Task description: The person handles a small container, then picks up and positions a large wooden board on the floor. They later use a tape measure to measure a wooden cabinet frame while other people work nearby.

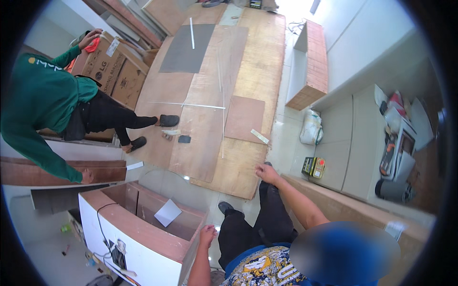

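My left hand (207, 236) hangs low beside an open reddish-brown wooden cabinet box (179, 245) with a white side. Its fingers are curled closed, and nothing shows in them. My right hand (268, 174) is held out in front of my right leg, over the near edge of the plywood sheets (234, 171). Its fingers are bent together with nothing visible between them. A square brown panel (244, 118) and a short pale strip (259, 136) lie on the plywood beyond this hand. A white square piece (168, 212) rests inside the cabinet box.
At the left stands a co-worker in a green top (43, 90), beside a large cardboard box (114, 71). A grey sheet (187, 48) and thin white strips lie on the plywood. Along the right are an open wooden box (312, 64), a white sack (311, 127) and a long carton (353, 209).
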`<state>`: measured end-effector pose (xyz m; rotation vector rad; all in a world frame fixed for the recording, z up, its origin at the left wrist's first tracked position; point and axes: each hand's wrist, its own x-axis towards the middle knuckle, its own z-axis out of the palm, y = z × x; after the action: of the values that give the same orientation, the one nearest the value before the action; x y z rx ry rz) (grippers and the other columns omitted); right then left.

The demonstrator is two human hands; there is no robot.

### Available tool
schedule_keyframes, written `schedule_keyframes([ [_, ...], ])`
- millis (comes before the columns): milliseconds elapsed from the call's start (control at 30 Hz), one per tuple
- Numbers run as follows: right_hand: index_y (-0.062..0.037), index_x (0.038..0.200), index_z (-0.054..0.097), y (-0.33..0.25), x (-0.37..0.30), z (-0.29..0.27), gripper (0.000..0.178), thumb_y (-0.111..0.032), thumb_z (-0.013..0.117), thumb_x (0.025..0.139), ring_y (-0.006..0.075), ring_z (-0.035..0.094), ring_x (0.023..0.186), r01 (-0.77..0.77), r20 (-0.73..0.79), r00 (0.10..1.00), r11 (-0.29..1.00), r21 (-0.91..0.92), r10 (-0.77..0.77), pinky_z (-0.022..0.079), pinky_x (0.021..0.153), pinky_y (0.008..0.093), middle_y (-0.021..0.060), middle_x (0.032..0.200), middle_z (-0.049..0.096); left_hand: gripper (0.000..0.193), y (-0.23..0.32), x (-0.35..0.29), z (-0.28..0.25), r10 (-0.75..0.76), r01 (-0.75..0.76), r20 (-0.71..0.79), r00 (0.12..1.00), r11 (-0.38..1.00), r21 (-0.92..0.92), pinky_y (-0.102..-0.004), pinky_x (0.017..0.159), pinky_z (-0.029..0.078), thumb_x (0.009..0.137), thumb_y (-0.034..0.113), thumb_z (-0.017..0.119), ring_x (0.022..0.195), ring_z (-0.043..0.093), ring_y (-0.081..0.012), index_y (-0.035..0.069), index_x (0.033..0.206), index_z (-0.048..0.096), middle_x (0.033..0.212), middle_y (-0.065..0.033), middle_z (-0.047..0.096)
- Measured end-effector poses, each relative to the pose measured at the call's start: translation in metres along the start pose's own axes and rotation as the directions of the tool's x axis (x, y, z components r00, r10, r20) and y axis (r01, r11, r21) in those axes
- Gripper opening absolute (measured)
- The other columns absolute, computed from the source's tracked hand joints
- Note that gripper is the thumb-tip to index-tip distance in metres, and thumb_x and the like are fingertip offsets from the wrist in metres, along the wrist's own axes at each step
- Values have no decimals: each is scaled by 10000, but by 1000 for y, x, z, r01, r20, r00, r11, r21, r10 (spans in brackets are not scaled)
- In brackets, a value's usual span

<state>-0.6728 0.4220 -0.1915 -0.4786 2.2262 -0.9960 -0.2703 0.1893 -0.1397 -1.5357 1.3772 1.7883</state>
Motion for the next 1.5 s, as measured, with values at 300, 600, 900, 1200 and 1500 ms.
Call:
schedule_keyframes([
  [300,6,1154,656,133,-133,122,311,-200,635,922,188,638,778,-557,-59,825,826,85,562,527,718,362,98,936,691,202,-70,56,38,49,-76,146,988,979,190,-269,587,489,965,162,553,671,613,-114,33,1097,635,829,-52,664],
  [600,-106,1146,629,300,-5,184,264,-274,581,947,108,578,842,-676,156,567,349,650,808,453,708,285,-22,967,638,587,-67,290,148,-174,253,239,955,899,-357,-408,967,473,955,239,622,1187,572,-282,3,1446,402,1340,-169,558],
  [900,-29,1508,343,463,106,256,731,-445,572,953,275,392,1396,-771,353,493,212,600,795,369,1061,405,143,1532,395,795,-184,557,307,-426,400,68,902,768,-500,-540,1191,188,1013,467,483,1507,122,-373,25,1562,116,1617,-250,116],
  [1200,61,1508,216,503,147,299,831,-313,658,911,331,372,1403,-702,275,572,287,651,773,297,1141,426,235,1508,391,759,-228,645,347,-419,346,108,901,547,-762,-575,1182,154,974,561,478,1468,260,-304,112,1542,253,1595,-121,291],
  [1500,82,1330,441,502,145,300,687,-266,744,822,299,586,1146,-633,93,603,405,660,792,449,991,391,201,1244,595,622,-184,600,361,-487,359,37,872,588,-725,-516,1099,289,980,499,463,1390,365,-298,120,1470,403,1530,-114,402],
])
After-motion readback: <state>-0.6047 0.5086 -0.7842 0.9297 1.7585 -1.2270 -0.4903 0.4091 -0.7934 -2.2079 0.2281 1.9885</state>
